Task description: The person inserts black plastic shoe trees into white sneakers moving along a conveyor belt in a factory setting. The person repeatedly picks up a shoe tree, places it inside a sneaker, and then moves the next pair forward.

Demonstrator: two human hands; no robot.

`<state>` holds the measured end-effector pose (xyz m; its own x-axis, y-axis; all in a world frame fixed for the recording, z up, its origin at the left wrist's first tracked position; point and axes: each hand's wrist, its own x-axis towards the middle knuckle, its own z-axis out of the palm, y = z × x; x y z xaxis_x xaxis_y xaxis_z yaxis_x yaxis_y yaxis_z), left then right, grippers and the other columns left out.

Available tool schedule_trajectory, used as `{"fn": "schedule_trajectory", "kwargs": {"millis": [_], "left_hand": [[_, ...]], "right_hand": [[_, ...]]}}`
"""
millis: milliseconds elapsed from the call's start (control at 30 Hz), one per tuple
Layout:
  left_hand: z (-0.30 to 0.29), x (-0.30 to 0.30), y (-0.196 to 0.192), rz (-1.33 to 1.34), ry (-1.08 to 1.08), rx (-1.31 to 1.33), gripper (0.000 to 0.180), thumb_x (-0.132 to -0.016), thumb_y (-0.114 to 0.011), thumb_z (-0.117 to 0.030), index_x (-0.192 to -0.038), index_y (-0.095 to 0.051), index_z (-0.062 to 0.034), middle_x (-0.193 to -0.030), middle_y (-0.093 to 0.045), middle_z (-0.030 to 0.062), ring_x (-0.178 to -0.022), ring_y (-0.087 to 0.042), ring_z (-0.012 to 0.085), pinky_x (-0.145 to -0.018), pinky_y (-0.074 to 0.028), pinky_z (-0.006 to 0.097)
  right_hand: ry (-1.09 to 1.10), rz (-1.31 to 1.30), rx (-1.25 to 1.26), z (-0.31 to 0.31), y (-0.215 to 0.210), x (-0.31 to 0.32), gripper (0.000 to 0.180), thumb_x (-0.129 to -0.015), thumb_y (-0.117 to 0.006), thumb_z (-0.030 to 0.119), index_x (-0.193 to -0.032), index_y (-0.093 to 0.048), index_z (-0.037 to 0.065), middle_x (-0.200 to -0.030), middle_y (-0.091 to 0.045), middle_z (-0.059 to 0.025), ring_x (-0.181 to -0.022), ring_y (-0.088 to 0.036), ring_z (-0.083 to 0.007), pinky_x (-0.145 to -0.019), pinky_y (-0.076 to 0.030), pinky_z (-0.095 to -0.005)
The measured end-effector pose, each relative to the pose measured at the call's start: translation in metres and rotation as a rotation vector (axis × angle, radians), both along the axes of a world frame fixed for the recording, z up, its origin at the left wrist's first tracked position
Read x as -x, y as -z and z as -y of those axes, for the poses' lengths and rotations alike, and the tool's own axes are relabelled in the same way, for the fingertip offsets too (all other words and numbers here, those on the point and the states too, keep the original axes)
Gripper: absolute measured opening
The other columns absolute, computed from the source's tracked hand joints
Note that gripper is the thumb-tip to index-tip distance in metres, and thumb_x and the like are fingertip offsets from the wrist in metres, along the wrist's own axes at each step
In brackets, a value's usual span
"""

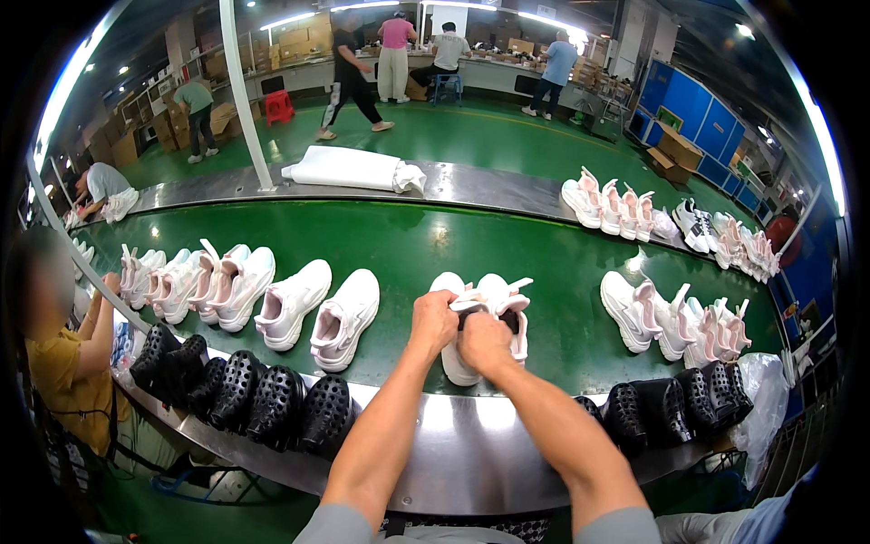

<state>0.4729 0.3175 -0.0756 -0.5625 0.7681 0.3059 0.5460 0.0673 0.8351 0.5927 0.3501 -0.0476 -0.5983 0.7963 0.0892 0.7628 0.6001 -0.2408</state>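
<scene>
A pair of white sneakers with pale pink trim stands on the green belt in front of me. My left hand (pixel 433 319) is closed around the collar and tongue of the left sneaker (pixel 459 370). My right hand (pixel 485 344) has curled fingers pushed into that same shoe's opening, so whatever they hold is hidden. Something dark shows inside the opening beside the fingers. Touching it on the right is the other sneaker (pixel 495 288), its heel loop sticking up and its inside dark. Both forearms reach over the metal edge (pixel 444 453).
More white sneakers line the belt at left (pixel 344 317) and right (pixel 632 308). Black perforated shoe-shaped forms (pixel 274 399) stand along the near metal edge on both sides. A white roll (pixel 344 170) lies on the far ledge. A co-worker in yellow (pixel 68 381) sits at left.
</scene>
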Motion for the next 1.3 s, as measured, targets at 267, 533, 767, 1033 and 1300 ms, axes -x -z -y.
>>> {"fn": "schedule_trajectory", "kwargs": {"millis": [267,533,767,1033,1300], "left_hand": [[0.009,0.006,0.004,0.16,-0.047,0.024,0.015,-0.078,-0.075,-0.013,-0.09,-0.078,-0.0036,-0.086,-0.072,0.0217,-0.082,-0.071,0.035,-0.076,-0.055,0.042],[0.02,0.012,0.033,0.492,-0.096,-0.089,0.056,-0.078,-0.076,-0.008,-0.132,-0.061,-0.0003,-0.116,-0.071,0.0218,-0.102,-0.07,0.0293,-0.091,-0.054,0.036],[0.03,-0.013,0.039,0.275,-0.13,0.111,0.074,-0.071,-0.069,-0.006,-0.143,-0.051,-0.003,-0.128,-0.062,0.0265,-0.121,-0.06,0.0403,-0.105,-0.047,0.044],[0.059,-0.001,-0.001,-0.22,-0.489,-0.234,0.043,-0.082,-0.058,0.0,-0.125,-0.059,0.0005,-0.117,-0.063,0.0231,-0.114,-0.057,0.0422,-0.1,-0.044,0.049],[0.111,-0.134,0.025,-0.106,0.143,-0.183,0.021,-0.082,-0.064,0.005,-0.103,-0.068,0.0002,-0.083,-0.064,0.0145,-0.079,-0.063,0.0304,-0.07,-0.05,0.039]], "right_hand": [[-0.19,0.103,-0.282,-0.007,0.025,0.016,0.016,-0.085,-0.066,0.017,-0.087,-0.072,0.003,-0.083,-0.074,-0.0167,-0.079,-0.075,-0.0312,-0.065,-0.06,-0.0411],[-0.081,-0.041,-0.15,-0.013,-0.004,0.006,0.021,-0.089,-0.067,0.025,-0.089,-0.071,0.005,-0.083,-0.073,-0.0141,-0.077,-0.074,-0.0326,-0.066,-0.059,-0.0437],[0.172,0.096,0.036,-0.049,-0.01,-0.065,0.041,-0.083,-0.074,0.031,-0.108,-0.065,0.0,-0.104,-0.071,-0.024,-0.092,-0.072,-0.0401,-0.081,-0.058,-0.0483],[0.08,-0.511,0.922,-0.031,0.025,-0.02,0.023,-0.082,-0.069,0.012,-0.089,-0.07,-0.01,-0.08,-0.07,-0.0166,-0.073,-0.073,-0.0272,-0.059,-0.06,-0.0397],[0.475,0.198,-0.108,-0.207,-0.076,-0.202,0.026,-0.088,-0.06,0.017,-0.104,-0.075,0.003,-0.108,-0.074,-0.0207,-0.103,-0.072,-0.0349,-0.088,-0.058,-0.0446]]}}
